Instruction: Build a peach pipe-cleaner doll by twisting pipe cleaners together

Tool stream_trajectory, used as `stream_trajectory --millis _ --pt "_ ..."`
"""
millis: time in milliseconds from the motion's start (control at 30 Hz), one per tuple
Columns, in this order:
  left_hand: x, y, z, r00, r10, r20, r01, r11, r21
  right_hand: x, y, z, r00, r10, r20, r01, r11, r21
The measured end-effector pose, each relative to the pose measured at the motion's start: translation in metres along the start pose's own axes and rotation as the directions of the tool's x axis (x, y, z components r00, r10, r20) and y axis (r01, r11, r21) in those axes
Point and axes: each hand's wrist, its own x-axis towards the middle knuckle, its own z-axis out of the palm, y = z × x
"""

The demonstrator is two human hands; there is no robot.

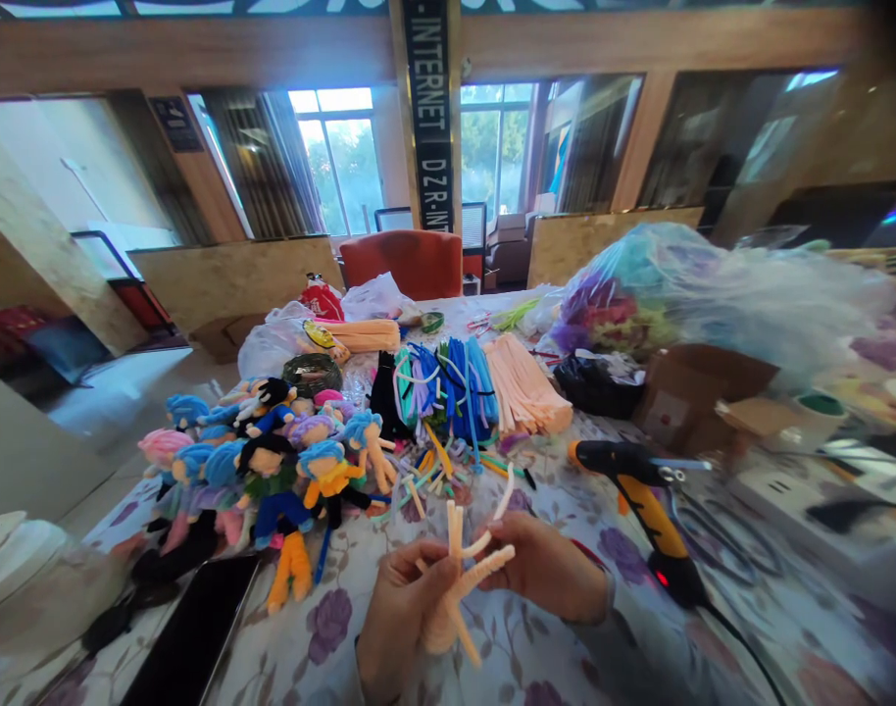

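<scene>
"what's across the flowered surface (330,626)?"

"dolls (268,466) heaped at left, a hot-glue gun (643,502) at right."

"and the hands?"

"between those: the left hand's (402,610) grip is closed around a peach pipe-cleaner bundle (457,591), the right hand's (545,571) pinched on a pale, bent pipe cleaner (505,492) beside it."

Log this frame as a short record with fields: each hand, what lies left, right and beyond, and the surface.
left hand: grips a peach fuzzy-stem piece with several strands sticking out
right hand: pinches a bent strand at the same piece
left of hands: cluster of fuzzy dolls; black-screened phone
right of hands: yellow-and-black glue gun, red light glowing
beyond hands: blue stem bundle; peach stem bundle
surface: flowered tablecloth
</scene>
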Motion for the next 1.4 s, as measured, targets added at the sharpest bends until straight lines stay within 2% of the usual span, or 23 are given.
stream_trajectory --millis 133,267,533,667,800,867,933,1000,1067,1167,1267,1400 --pt "0.000 0.000 -0.001 1.000 0.019 0.009 -0.019 1.000 0.005 0.001 0.003 0.007 0.988 -0.138 -0.065 0.132 0.988 -0.083" --pt "-0.001 -0.002 -0.002 1.000 0.005 0.013 -0.005 1.000 0.029 0.001 0.009 0.008 0.987 -0.163 -0.015 0.158 0.973 -0.169" --pt "-0.005 0.003 0.002 0.998 -0.027 0.057 0.033 0.995 -0.097 0.001 0.011 0.013 0.970 -0.240 0.041 0.239 0.905 -0.352" --pt "-0.006 0.001 0.000 0.998 -0.022 0.065 0.028 0.996 -0.089 -0.001 0.008 0.016 0.953 -0.291 0.080 0.298 0.865 -0.403" --pt "-0.007 0.001 -0.001 0.998 0.036 0.047 -0.036 0.999 -0.014 0.001 0.009 0.014 0.938 -0.347 -0.006 0.307 0.838 -0.451" --pt "-0.008 0.003 -0.001 0.995 0.091 0.042 -0.093 0.994 0.054 0.002 0.011 0.012 0.909 -0.413 -0.061 0.341 0.818 -0.463" --pt "-0.008 0.005 -0.002 0.986 0.152 0.062 -0.159 0.979 0.130 0.001 0.014 0.012 0.858 -0.505 -0.089 0.396 0.763 -0.510" --pt "-0.008 0.007 -0.003 0.967 0.229 0.109 -0.247 0.949 0.197 -0.002 0.015 0.012 0.794 -0.604 -0.072 0.445 0.657 -0.608" --pt "-0.006 0.007 -0.005 0.937 0.311 0.162 -0.344 0.905 0.250 -0.005 0.014 0.012 0.741 -0.671 -0.001 0.463 0.512 -0.724" --pt "-0.005 0.008 -0.007 0.882 0.408 0.235 -0.467 0.821 0.329 -0.010 0.011 0.015 0.692 -0.712 0.119 0.478 0.328 -0.815" --pt "-0.007 0.009 -0.007 0.837 0.474 0.275 -0.547 0.737 0.397 -0.011 0.008 0.019 0.680 -0.705 0.201 0.505 0.251 -0.826" --pt "-0.009 0.012 -0.005 0.801 0.517 0.300 -0.597 0.666 0.447 -0.011 0.003 0.023 0.723 -0.626 0.292 0.553 0.270 -0.788"
